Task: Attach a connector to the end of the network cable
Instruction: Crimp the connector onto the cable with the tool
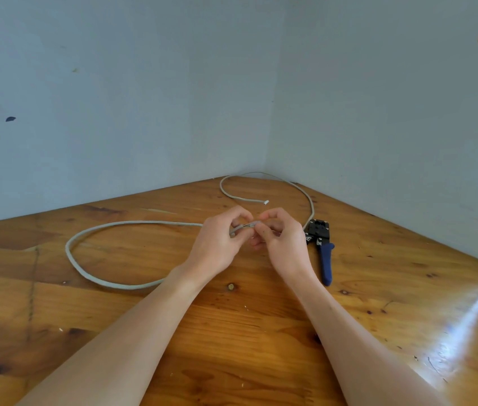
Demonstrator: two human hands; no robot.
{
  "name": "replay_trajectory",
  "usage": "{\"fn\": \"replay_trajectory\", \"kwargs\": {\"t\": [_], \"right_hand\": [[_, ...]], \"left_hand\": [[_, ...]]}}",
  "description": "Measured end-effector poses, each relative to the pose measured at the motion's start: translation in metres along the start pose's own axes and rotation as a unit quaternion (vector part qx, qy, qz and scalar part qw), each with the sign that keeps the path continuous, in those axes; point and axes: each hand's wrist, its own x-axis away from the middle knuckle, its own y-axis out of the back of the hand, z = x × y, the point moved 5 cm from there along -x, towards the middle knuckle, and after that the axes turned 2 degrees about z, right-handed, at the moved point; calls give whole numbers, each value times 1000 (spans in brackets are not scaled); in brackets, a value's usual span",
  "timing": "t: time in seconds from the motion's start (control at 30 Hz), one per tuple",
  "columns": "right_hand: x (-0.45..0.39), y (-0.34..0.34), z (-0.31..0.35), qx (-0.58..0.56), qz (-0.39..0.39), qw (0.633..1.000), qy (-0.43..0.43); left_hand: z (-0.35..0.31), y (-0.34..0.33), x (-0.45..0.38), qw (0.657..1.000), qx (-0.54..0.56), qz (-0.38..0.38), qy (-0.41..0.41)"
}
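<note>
A grey network cable loops over the wooden table. My left hand pinches its stripped end just above the table, with several thin coloured wires showing. My right hand is closed on the tips of those wires, where a small clear connector seems to sit; fingers hide most of it. The cable's other end lies farther back with a white tip.
A crimping tool with blue handles lies right of my right hand, its black head touching the cable. The wooden table meets two pale walls at a corner behind the cable. Its right edge shows at the far right.
</note>
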Motion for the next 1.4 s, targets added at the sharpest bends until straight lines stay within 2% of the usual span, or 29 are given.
{"fn": "replay_trajectory", "kwargs": {"t": [0.17,0.37,0.47,0.57,0.7,1.1,1.4], "right_hand": [[1,2,0,28,1,1000,-5],[-6,23,1,199,-72,977,2],[-8,38,-10,351,-89,929,-70],[-6,50,-23,404,-77,894,-180],[-5,57,-28,405,-74,886,-214],[0,67,-21,291,-177,926,-164],[-1,44,-4,231,-181,952,-86]], "left_hand": [[2,0,-1,1000,-9,0,8],[6,0,1,1000,-6,6,28],[7,-2,2,999,6,22,40],[8,-4,3,998,10,29,55],[15,-6,1,994,-8,37,99],[10,3,-1,995,0,15,97],[8,4,-1,991,13,10,136]]}}
